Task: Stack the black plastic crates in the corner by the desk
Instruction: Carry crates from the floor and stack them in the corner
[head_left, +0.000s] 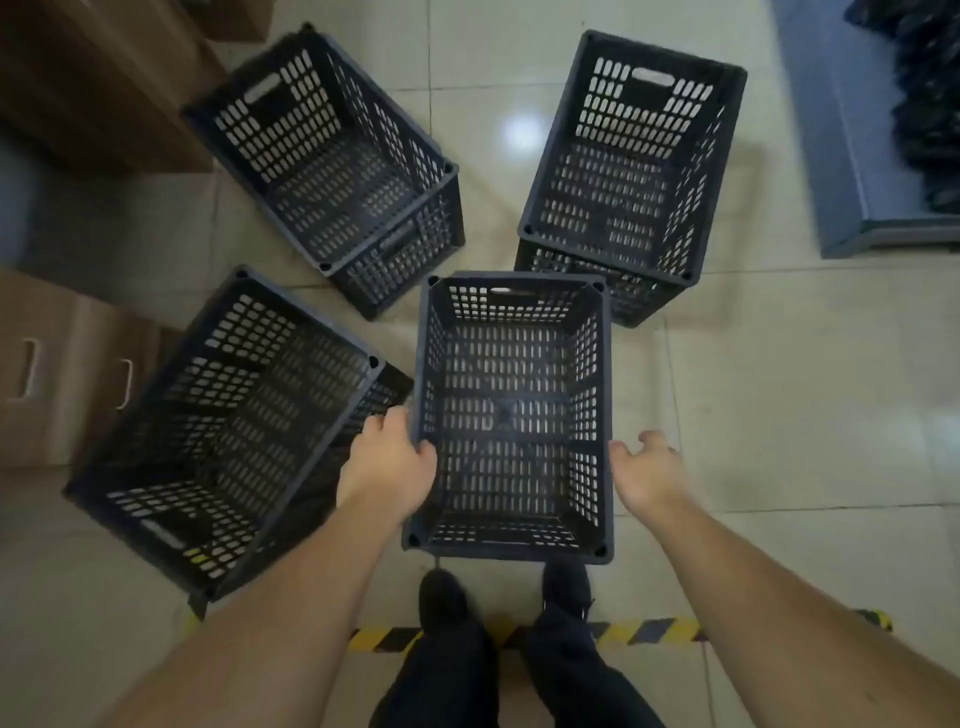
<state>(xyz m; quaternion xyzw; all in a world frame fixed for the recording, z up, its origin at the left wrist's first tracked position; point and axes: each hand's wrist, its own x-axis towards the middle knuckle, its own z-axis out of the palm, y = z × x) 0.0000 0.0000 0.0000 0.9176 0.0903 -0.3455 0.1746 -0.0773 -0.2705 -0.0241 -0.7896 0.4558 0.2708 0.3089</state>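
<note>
Several black slotted plastic crates stand on the tiled floor. The middle crate (511, 415) is right in front of me, open side up, and its near edge covers the tips of my shoes. My left hand (387, 462) grips its left wall, thumb over the rim. At the right wall my right hand (647, 470) has its fingers apart and holds nothing. A crate at the near left (223, 431) sits tilted on another. The far-left crate (322, 166) and the far-right crate (631, 171) each rest on a second crate.
Brown cardboard boxes (104, 78) fill the far left, and a box with cut handles (52, 374) stands at the left edge. A grey-blue platform (841, 156) with dark items is at the far right. Yellow-black floor tape (623, 631) runs by my shoes (441, 597).
</note>
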